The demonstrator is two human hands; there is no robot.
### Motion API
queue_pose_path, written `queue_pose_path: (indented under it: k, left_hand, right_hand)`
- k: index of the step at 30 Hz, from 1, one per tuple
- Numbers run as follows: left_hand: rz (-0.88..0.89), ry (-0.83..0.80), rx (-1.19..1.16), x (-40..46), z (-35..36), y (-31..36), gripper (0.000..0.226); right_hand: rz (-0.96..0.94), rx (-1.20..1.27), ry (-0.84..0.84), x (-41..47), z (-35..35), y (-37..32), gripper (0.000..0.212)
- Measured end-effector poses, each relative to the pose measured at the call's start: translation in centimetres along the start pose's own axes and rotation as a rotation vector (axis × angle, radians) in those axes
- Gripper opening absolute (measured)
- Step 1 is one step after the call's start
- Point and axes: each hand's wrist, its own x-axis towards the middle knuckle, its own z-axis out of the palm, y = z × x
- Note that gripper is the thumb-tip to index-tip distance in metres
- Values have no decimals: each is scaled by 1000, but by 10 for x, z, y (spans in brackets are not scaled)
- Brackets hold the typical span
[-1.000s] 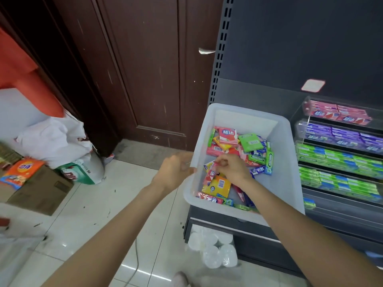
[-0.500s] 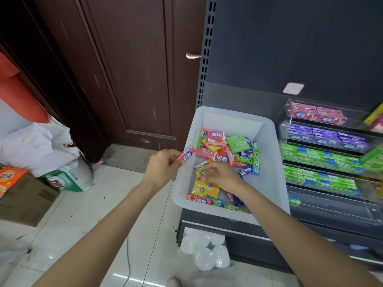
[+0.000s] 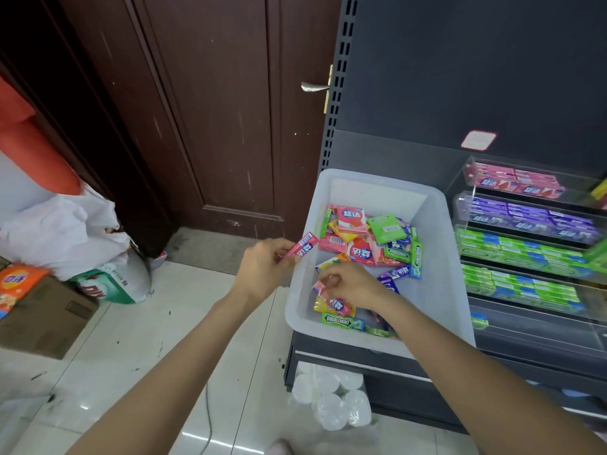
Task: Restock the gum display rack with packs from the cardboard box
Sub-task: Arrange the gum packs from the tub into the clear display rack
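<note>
- This is a shop corner with a shiny tile floor (image 3: 108,356), a dark brown door (image 3: 210,110) at 11 o'clock and a tall grey shelf unit (image 3: 460,77) at 1 o'clock.
- Nearest, at 6 o'clock, white paper rolls (image 3: 330,399) in a clear wrap sit on the floor under the shelf.
- At 9 o'clock a brown carton (image 3: 42,316) stands on the floor, with a white bag (image 3: 65,231) behind it.
- In the middle, the left hand (image 3: 262,274) is curled around a pink gum stick (image 3: 303,246) and holds it up at the left edge of the white tub (image 3: 440,274). Half a second ago the stick sat lower in this hand, so it has been lifted a little.
- Just to its right, the right hand (image 3: 351,284) is down in the tub. Its fingers pinch another pink pack (image 3: 323,289). Half a second ago this hand lay flat over the pile, so I think this pack has just been picked.
- That means the person is collecting pink sticks, one in each hand. I think the next step is to carry them over to the rack.
- The loose gum packs (image 3: 371,241) to restock lie mixed in the tub, pink, green, yellow and purple. No cardboard box holds them here.
- Farther off, at 3 o'clock, the gum display rack (image 3: 525,257) has clear shelves. The pink row (image 3: 515,182) is on top, then purple, then green rows below.
- The lowest shelf (image 3: 538,326) looks almost bare, with one small pack at its left end.
</note>
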Motion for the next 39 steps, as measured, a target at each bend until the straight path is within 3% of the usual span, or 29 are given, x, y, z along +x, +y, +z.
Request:
queue_pose_path:
  k: [7,12,21,24,29,39]
  left_hand:
    - [134,-51,-39,27,32,58,19]
    - [233,-98,-95,52,78,130,11]
    - [311,-112,-93,90,178,256,17]
    - [303,-100,-92,103,203,287,20]
    - [248,-88,-59,122,235,317,18]
    - [208,-70,33,136,248,330,26]
  right_hand:
    - [-86,192,376,-37,-72,22,26]
    - [-35,368,602,-86,-143,61,27]
    - [-68,385,926,-155,-274,153,23]
    - [-73,370,991,-156,-306,177,26]
    - [-46,208,1018,-146,-341,206,10]
    - [-65,-169,851,-128,-365,229,7]
